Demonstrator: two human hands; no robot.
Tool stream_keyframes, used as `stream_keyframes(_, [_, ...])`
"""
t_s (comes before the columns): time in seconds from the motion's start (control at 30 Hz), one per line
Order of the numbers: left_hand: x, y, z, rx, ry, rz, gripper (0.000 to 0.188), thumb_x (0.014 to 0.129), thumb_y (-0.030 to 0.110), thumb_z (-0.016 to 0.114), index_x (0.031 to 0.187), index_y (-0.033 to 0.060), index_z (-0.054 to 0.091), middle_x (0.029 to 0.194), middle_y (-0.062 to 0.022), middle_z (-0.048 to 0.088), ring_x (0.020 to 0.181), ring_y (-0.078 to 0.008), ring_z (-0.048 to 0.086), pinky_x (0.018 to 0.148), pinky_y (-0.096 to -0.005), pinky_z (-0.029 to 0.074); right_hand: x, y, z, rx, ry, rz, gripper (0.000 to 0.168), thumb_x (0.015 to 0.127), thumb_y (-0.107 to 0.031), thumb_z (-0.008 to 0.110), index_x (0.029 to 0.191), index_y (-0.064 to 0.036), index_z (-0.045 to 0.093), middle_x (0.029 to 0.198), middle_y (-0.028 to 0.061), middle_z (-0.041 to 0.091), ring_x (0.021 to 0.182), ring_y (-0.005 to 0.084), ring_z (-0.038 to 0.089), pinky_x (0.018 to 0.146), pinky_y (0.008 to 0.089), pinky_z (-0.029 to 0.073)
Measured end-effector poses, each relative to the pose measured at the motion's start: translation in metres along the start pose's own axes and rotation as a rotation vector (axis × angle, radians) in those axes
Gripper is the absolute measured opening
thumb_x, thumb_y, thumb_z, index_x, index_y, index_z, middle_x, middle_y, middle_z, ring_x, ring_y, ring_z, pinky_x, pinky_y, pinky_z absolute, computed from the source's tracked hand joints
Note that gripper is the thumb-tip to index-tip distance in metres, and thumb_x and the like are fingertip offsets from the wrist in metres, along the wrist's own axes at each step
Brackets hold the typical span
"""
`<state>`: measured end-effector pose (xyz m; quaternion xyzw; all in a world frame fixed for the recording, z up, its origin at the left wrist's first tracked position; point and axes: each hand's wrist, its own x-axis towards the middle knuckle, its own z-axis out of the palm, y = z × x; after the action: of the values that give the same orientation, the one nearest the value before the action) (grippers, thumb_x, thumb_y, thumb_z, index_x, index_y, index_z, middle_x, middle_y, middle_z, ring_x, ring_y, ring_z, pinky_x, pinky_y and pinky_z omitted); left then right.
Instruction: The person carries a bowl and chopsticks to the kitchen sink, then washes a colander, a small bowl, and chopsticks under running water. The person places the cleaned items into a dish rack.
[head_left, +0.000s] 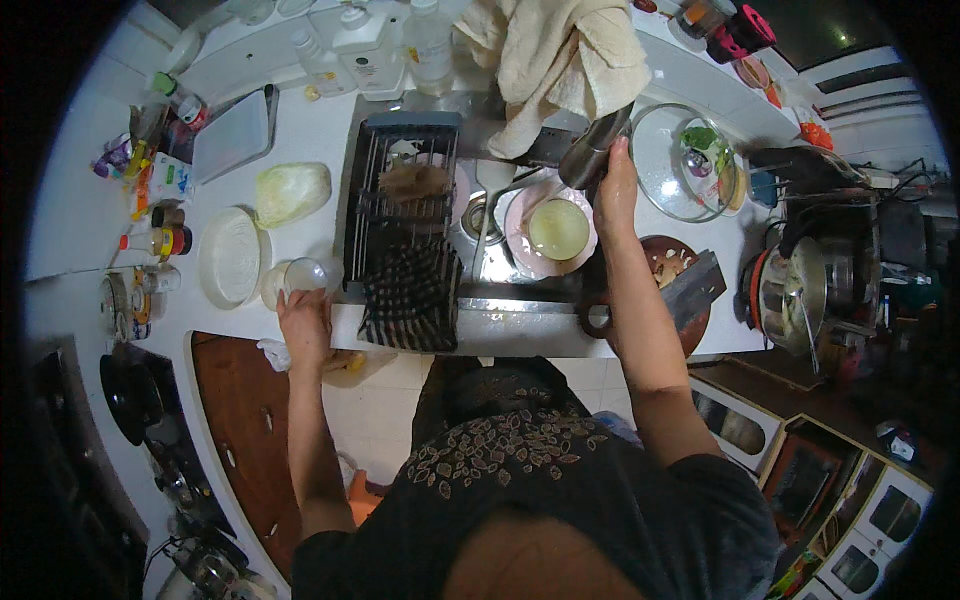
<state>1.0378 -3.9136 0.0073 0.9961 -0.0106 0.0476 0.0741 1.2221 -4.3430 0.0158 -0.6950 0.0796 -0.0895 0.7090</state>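
My left hand (305, 319) is at a clear round vessel (306, 276) on the counter, its fingers on the near rim; a pale round item stands just left of it. My right hand (619, 195) is raised over the right side of the sink, touching a dark metal faucet spout (587, 156); whether its fingers close around it is hidden. Below the spout, a bowl of pale yellow-green liquid (559, 229) sits on a pink plate (517, 232) in the sink. A cream towel (570, 60) hangs over the faucet.
A dish rack (412, 131) and checked cloth (412, 300) are left of the basin. A cabbage piece (292, 193) and white oval dish (232, 259) lie further left. Rightward are a glass lid (651, 165), a cleaver (690, 292) across a round cutting board (701, 337), and a pot (791, 292).
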Motion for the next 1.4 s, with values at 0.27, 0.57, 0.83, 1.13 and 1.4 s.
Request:
stream_keyframes(0.27, [0.07,0.087,0.032,-0.626,0.057,0.472,0.013,0.081,0.009,0.061,0.092,0.0051,0.064,0.085,-0.0084,0.064,0.081,-0.0261,0.06,0.072,-0.0351,0.048,-0.046,0.042,0.007,0.3,0.179,0.403,0.045,0.097,-0.047,0.039,0.105,-0.007,0.057,0.094,0.0055,0.059,0.081,0.0148,0.057,0.07,0.0289,0.047])
stream_keyframes(0.57, [0.131,0.181,0.152,-2.021,-0.597,-0.677,0.034,0.094,0.041,0.048,0.076,0.0129,0.053,0.064,-0.001,0.051,0.054,-0.0113,0.049,0.053,-0.0271,0.042,-0.054,0.042,0.01,0.431,-0.2,0.843,0.046,0.097,-0.047,0.037,0.117,-0.01,0.057,0.1,0.0006,0.06,0.081,0.0149,0.055,0.071,0.0362,0.053])
stream_keyframes(0.83, [0.187,0.24,0.182,-1.536,-0.638,-0.384,0.025,0.089,0.028,0.048,0.078,0.0067,0.054,0.059,-0.0049,0.049,0.047,-0.0137,0.047,0.045,-0.0315,0.04,-0.023,0.049,-0.026,0.311,-0.271,0.868,0.038,0.094,-0.031,0.05,0.121,-0.004,0.049,0.106,0.0098,0.061,0.093,0.0237,0.063,0.077,0.0424,0.055])
stream_keyframes(1.13, [0.201,0.307,0.14,-1.076,-0.098,0.037,0.024,0.077,0.021,0.064,0.092,0.0017,0.062,0.082,-0.0203,0.064,0.077,-0.0368,0.062,0.07,-0.0411,0.049,0.008,0.069,-0.04,0.257,-0.191,1.048,0.063,0.089,-0.06,0.046,0.123,-0.008,0.052,0.119,0.0127,0.057,0.098,0.0255,0.06,0.088,0.0392,0.046])
stream_keyframes(1.4, [0.179,0.309,0.097,-0.651,0.033,0.611,0.061,0.064,0.035,0.076,0.116,0.0095,0.056,0.115,-0.0175,0.057,0.105,-0.0361,0.055,0.09,-0.0439,0.042,0.012,0.079,-0.041,0.393,-0.287,0.906,0.048,0.093,-0.053,0.041,0.124,-0.018,0.053,0.116,0.0081,0.059,0.101,0.0247,0.057,0.088,0.0417,0.046])
